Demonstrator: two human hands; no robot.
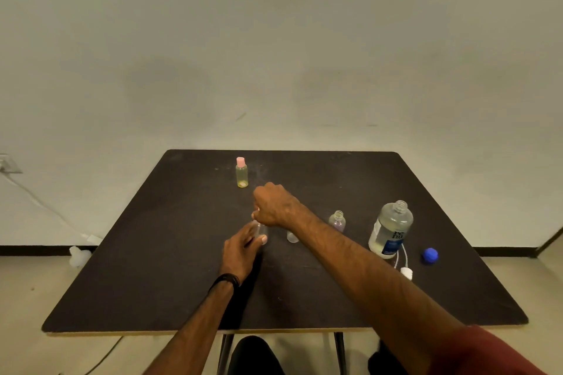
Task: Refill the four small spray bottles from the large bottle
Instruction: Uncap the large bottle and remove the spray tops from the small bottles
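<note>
A dark bench [158, 268] carries everything. At its right side stands the large bottle [391, 228], uncapped, with pale liquid in its lower part and a blue label. Near its foot lie a blue cap [430, 255] and a white spray cap [407, 273]. Far back stands a pink-capped small bottle [242, 172] of yellowish liquid. An open small bottle [337, 221] stands beside the right forearm, another clear one [292, 236] partly behind it. At mid-bench the left hand [240, 253] curls round a clear small bottle [260, 230]; directly above it the right hand [272, 205] is closed, fingertips pinched at its top.
</note>
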